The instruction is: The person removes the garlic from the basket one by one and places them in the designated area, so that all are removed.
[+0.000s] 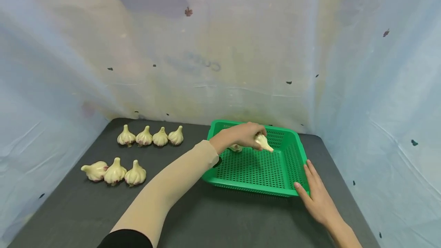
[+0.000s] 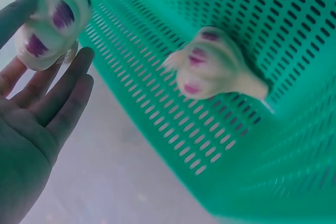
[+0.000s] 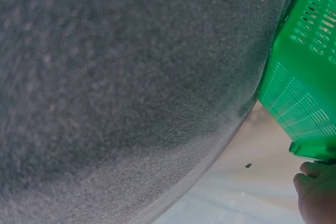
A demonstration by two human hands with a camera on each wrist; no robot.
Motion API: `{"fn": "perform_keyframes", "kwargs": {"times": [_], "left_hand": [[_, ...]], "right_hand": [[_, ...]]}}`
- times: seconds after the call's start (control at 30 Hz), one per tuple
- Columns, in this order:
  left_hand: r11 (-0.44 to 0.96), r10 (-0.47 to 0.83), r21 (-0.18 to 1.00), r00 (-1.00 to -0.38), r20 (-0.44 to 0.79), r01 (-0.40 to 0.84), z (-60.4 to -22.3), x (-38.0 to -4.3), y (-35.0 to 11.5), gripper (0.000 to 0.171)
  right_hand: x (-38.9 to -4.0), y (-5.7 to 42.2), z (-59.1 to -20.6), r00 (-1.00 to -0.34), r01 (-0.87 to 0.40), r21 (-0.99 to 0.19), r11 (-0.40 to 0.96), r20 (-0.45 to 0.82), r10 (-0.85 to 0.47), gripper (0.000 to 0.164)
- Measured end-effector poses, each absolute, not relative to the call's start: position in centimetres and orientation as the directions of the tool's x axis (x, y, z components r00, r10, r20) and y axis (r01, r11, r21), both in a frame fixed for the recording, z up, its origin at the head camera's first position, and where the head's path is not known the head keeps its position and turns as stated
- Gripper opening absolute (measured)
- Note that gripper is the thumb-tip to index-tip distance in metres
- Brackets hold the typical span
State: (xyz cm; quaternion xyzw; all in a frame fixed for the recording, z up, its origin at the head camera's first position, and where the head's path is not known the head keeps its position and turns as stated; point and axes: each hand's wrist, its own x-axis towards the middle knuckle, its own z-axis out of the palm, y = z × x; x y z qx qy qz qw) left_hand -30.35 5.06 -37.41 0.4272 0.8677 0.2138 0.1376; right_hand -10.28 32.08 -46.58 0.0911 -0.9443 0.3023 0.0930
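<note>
Over the green plastic basket (image 1: pixel 248 190), my left hand (image 1: pixel 246 135) grips a garlic bulb (image 1: pixel 263 142) between thumb and fingers, its stem pointing right and down in the head view. The left wrist view shows this held bulb (image 2: pixel 52 27) with purple patches. A second garlic bulb (image 2: pixel 210 69) lies on the basket floor against a side wall; in the head view my left wrist partly covers it. My right hand (image 1: pixel 318 198) rests with extended fingers on the basket's right front corner. Only part of that hand (image 3: pixel 317 192) shows in the right wrist view.
On the dark table (image 1: pixel 206 221), several garlic bulbs (image 1: pixel 160 137) stand in a back row at the left. Three more bulbs (image 1: pixel 115 171) form a nearer row, the leftmost lying on its side. Pale plastic sheeting (image 1: pixel 234 56) surrounds the table at the back and sides.
</note>
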Motion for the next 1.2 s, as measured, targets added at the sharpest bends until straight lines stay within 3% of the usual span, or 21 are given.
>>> {"fn": "perform_keyframes", "kwargs": {"times": [0.4, 0.97, 1.2], "left_hand": [[0.425, 0.836, 0.53, -0.543, 0.082, 0.734, -34.2, -28.7, 1.6, 0.052], [0.393, 0.677, 0.695, -0.701, 0.224, 0.602, -34.2, -25.8, -5.7, 0.049], [0.333, 0.616, 0.673, -0.693, 0.375, 0.661, -35.4, -24.3, -9.1, 0.044]], "right_hand": [[-10.4, 32.3, -46.8, -0.965, -0.233, -0.561, 0.794, 0.234, -0.117, 0.075], [-10.5, 32.5, -46.4, -0.965, -0.24, -0.57, 0.786, 0.229, -0.128, 0.075], [-10.6, 32.3, -46.7, -0.966, -0.24, -0.579, 0.779, 0.224, -0.132, 0.075]]}}
